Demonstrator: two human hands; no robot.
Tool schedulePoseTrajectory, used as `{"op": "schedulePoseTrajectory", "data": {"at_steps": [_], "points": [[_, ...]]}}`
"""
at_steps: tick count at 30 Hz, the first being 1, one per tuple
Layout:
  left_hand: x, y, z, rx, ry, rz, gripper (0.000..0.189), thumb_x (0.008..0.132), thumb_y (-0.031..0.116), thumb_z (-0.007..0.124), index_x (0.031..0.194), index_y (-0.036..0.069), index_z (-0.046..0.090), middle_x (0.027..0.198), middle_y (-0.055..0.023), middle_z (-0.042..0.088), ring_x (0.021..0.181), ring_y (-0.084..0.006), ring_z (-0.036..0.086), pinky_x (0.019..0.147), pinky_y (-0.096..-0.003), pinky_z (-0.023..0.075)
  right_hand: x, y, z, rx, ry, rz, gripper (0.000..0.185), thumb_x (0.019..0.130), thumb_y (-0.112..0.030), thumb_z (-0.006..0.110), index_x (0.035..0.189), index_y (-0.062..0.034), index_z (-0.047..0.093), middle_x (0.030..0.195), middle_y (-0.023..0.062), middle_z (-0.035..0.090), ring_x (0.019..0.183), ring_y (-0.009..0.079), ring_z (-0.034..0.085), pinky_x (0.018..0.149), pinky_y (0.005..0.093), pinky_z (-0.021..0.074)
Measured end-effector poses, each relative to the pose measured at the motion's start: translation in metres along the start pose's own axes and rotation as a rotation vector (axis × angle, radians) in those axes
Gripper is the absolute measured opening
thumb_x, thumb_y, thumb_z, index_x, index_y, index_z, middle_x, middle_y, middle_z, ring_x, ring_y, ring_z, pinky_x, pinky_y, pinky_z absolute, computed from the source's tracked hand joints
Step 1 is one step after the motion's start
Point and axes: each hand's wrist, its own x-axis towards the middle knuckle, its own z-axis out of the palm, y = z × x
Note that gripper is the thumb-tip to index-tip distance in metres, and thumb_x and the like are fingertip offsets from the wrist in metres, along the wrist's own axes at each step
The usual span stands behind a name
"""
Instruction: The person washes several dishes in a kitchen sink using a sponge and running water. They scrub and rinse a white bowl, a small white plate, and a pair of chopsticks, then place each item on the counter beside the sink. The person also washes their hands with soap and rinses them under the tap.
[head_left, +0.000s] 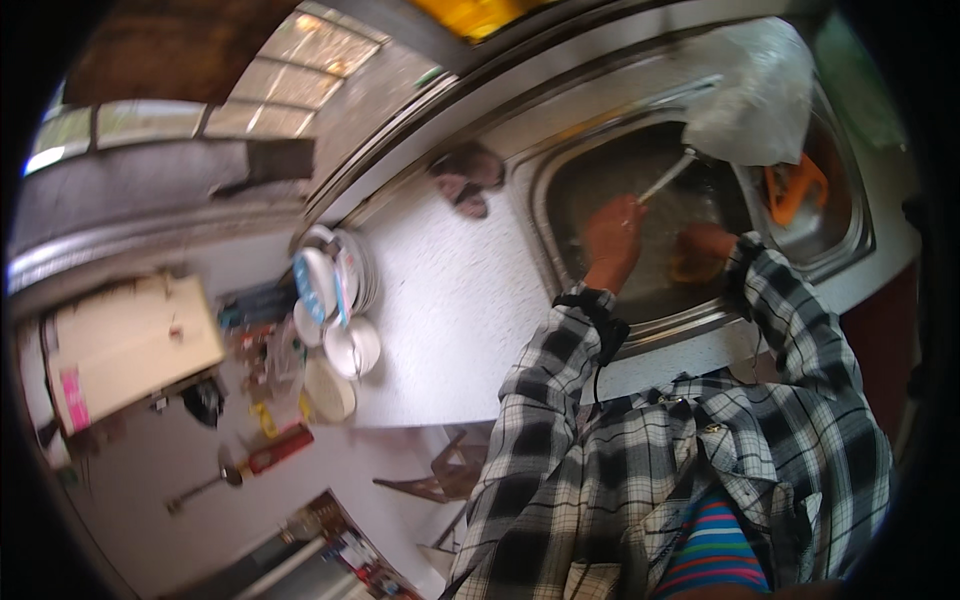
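Both of my hands are inside the larger bowl of a stainless steel sink (541, 225). My left hand (615, 236) is closed around a slim, light-coloured handle or utensil (666, 180) that slants up towards the far side of the bowl; its exact kind is unclear. Lower in the bowl, my right hand (703, 241) is blurred and touches a yellowish thing (694, 268), perhaps a sponge or cloth. Whether its fingers close on that thing cannot be made out. A translucent plastic bag (757, 97) hangs over the sink's far edge and partly covers the tap.
An orange plastic item (796, 191) sits in the smaller sink bowl. Left of the sink, a dark, crumpled cloth (469, 176) lies on the speckled white countertop (450, 300). Stacked plates (360, 270) and a white bowl (352, 347) stand at its left end, and a wooden chair is below.
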Motion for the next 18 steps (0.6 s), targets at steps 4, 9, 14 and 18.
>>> {"op": "schedulePoseTrajectory", "data": {"at_steps": [4, 9, 14, 18], "points": [[0.002, 0.002, -0.017, 0.150, 0.192, 0.163, 0.016, 0.077, 0.022, 0.058, 0.081, 0.009, 0.051, 0.074, -0.0075, 0.052, 0.068, -0.0263, 0.051, 0.058, -0.0401, 0.0392, 0.007, 0.012, 0.001, -0.081, -0.019, 0.056, 0.028, 0.068, -0.034, 0.066, 0.081, -0.0088, 0.064, 0.081, 0.0116, 0.063, 0.077, 0.0273, 0.062, 0.064, 0.0381, 0.0482], [-0.008, -0.001, -0.019, 0.200, 0.301, 0.050, 0.017, 0.080, 0.024, 0.055, 0.082, 0.008, 0.051, 0.071, -0.0081, 0.052, 0.068, -0.0269, 0.052, 0.059, -0.0379, 0.0398, 0.021, 0.026, 0.002, -0.059, -0.154, 0.103, 0.026, 0.072, -0.034, 0.062, 0.084, -0.0104, 0.065, 0.088, 0.0117, 0.064, 0.083, 0.0282, 0.062, 0.068, 0.0387, 0.0487], [-0.022, -0.010, -0.048, -0.099, 0.100, -0.424, 0.028, 0.089, 0.031, 0.040, 0.084, 0.006, 0.049, 0.065, -0.0117, 0.053, 0.057, -0.0299, 0.050, 0.055, -0.0362, 0.0418, -0.005, -0.005, -0.024, -0.327, -0.100, 0.005, 0.029, 0.074, -0.036, 0.056, 0.085, -0.0102, 0.065, 0.081, 0.0146, 0.063, 0.079, 0.0323, 0.061, 0.067, 0.0397, 0.0491], [-0.035, -0.030, -0.107, -0.582, 0.317, -0.385, 0.032, 0.093, 0.031, 0.031, 0.083, 0.005, 0.048, 0.059, -0.0115, 0.049, 0.051, -0.0276, 0.048, 0.054, -0.0398, 0.0421, -0.032, -0.039, -0.049, -0.344, -0.024, -0.069, 0.031, 0.073, -0.038, 0.055, 0.081, -0.0094, 0.065, 0.076, 0.0178, 0.061, 0.075, 0.0339, 0.061, 0.067, 0.0403, 0.0491]]}}
